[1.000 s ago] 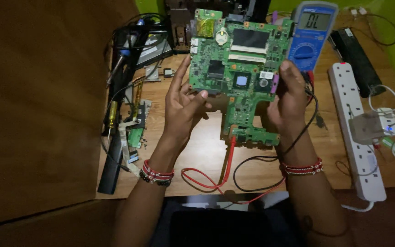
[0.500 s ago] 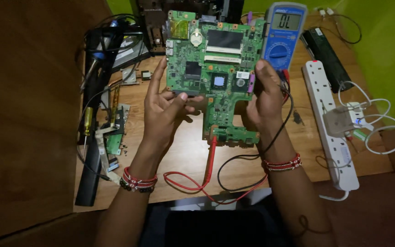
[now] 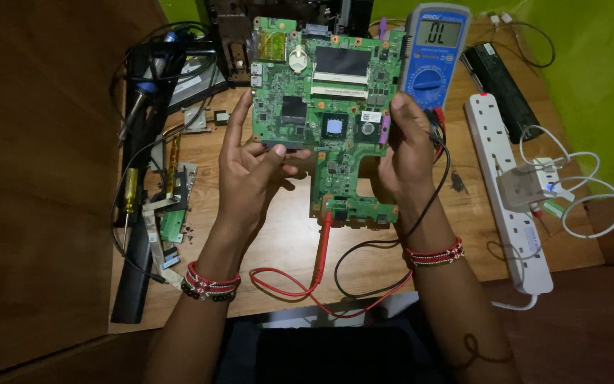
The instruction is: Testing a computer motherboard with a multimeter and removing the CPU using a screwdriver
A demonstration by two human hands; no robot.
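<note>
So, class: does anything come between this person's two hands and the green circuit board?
Nothing visible does. The left hand and the right hand both grip the circuit board directly at its side edges.

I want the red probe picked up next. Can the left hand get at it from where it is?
Probably yes. The red probe lies bare on the table just below the circuit board, beside the left hand, nothing covering it, but that hand must let go of the board first.
</note>
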